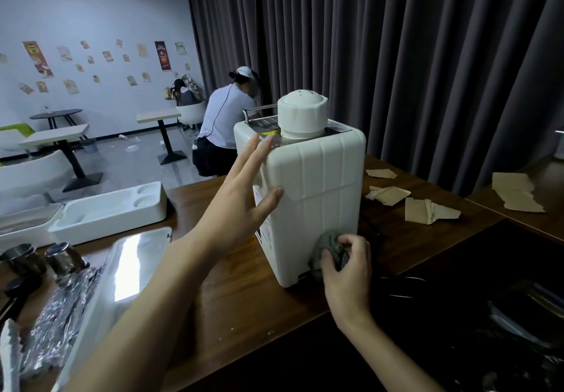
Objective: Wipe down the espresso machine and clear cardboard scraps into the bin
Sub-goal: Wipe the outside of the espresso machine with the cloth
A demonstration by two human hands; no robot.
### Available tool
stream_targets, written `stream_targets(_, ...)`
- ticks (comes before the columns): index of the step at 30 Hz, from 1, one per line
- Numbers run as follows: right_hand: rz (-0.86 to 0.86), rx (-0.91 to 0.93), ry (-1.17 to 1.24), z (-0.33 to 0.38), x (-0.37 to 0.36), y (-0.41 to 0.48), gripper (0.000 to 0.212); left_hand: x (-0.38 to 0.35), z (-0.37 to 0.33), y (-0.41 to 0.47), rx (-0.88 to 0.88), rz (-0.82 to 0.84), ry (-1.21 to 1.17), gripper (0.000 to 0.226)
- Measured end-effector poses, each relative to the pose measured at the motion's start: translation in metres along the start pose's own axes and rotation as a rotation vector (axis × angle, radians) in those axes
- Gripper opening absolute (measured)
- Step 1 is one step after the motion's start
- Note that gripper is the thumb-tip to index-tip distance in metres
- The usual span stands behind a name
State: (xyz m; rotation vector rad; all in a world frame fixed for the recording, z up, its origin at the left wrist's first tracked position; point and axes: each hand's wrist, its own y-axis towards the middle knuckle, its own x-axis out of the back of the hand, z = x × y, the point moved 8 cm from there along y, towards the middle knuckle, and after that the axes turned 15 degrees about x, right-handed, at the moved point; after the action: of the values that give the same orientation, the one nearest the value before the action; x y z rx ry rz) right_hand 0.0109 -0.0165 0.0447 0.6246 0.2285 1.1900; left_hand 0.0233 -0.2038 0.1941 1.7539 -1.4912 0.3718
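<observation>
The white espresso machine [317,190] stands upright on the wooden counter [244,294], a round white cap on its top. My left hand [244,190] lies flat against its left side with straight fingers. My right hand [348,272] grips a crumpled grey cloth [331,245] and presses it to the machine's lower right corner. Several torn cardboard scraps [430,211] lie on the counter to the right of the machine. A larger cardboard piece [515,191] rests on the adjoining counter at far right.
A white moulded tray [106,214] and a shiny metal tray [137,266] sit left of the machine. Metal cups [61,257] and crumpled foil [61,309] lie at lower left. A dark bin with a black liner [503,315] opens at lower right. A person stands behind the counter.
</observation>
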Motion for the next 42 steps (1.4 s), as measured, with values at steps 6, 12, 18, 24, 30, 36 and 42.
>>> stream_targets(6,0.267,-0.070,0.284,0.003,0.013,0.002,0.038,-0.008,-0.003,-0.076,-0.122,-0.385,-0.001,0.020)
stream_targets(12,0.457,-0.059,0.452,0.029,0.022,0.000,0.034,-0.098,0.029,-0.084,0.360,0.262,-0.419,0.042)
stream_targets(18,0.673,-0.111,0.511,0.033,0.032,-0.008,0.035,-0.106,0.030,-0.081,0.383,0.232,-0.570,0.014)
stream_targets(24,0.526,-0.114,0.411,0.024,0.052,0.008,0.021,-0.107,0.028,-0.080,0.383,0.176,-0.605,0.008)
stream_targets(30,0.443,-0.164,0.460,0.023,0.055,0.009,0.019,-0.102,0.029,-0.080,0.409,0.145,-0.584,0.017)
stream_targets(36,0.361,-0.196,0.562,0.031,0.055,0.013,0.025,-0.107,0.025,-0.085,0.392,0.185,-0.466,0.016)
stream_targets(42,0.394,-0.257,0.664,0.035,0.050,0.012,0.036,-0.115,0.017,-0.083,0.431,0.233,-0.557,0.022)
